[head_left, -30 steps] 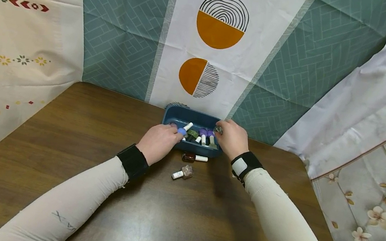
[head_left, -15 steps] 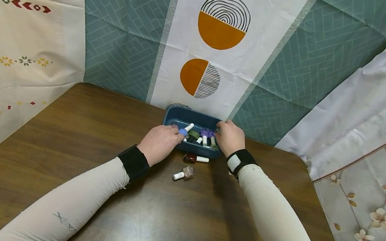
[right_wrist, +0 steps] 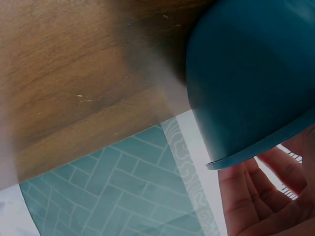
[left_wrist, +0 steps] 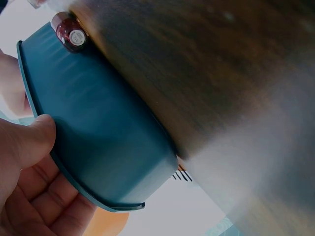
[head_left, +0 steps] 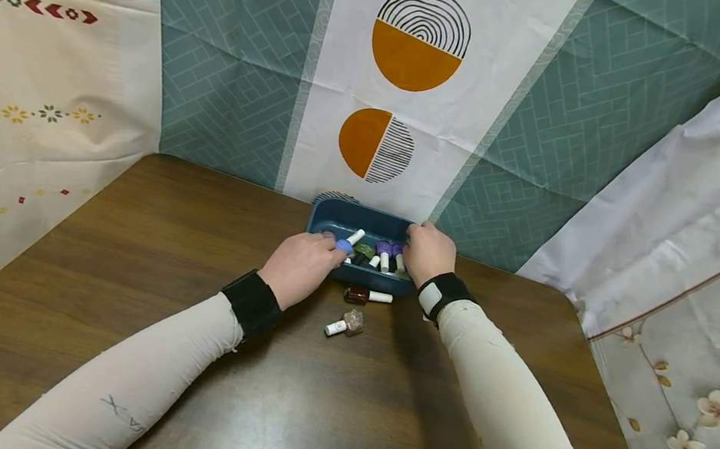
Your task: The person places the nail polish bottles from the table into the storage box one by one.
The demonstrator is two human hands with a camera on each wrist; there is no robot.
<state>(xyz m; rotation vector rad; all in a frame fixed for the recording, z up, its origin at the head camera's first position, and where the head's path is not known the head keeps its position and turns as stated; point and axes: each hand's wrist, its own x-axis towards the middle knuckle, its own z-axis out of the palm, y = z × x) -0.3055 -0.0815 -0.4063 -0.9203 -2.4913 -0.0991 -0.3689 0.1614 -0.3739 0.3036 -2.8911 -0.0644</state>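
Observation:
A dark blue plastic basket (head_left: 371, 280) stands near the table's back edge, holding several nail polish bottles with white caps. My left hand (head_left: 299, 266) reaches over its left front corner; the fingertips pinch a light blue nail polish bottle (head_left: 344, 246), white cap tilted up. In the left wrist view the left thumb (left_wrist: 42, 137) lies at the basket's rim. At the right end, my right hand (head_left: 429, 253) reaches in with curled fingers, beside purple nail polish bottles (head_left: 385, 248). Whatever is between those fingers is hidden in the head view; the right wrist view shows them beyond the rim.
In front of the basket, a dark red nail polish bottle (head_left: 356, 295) lies on its side. Nearer lies a glittery beige nail polish bottle (head_left: 354, 322). Patterned cloth (head_left: 238, 59) hangs right behind the wooden table (head_left: 317, 420); floral cloth (head_left: 709, 409) hangs at the right.
My right hand has dipped slightly into the basket's right end, and the greyish nail polish bottle at its fingertips has gone out of sight. My left hand has stayed almost still.

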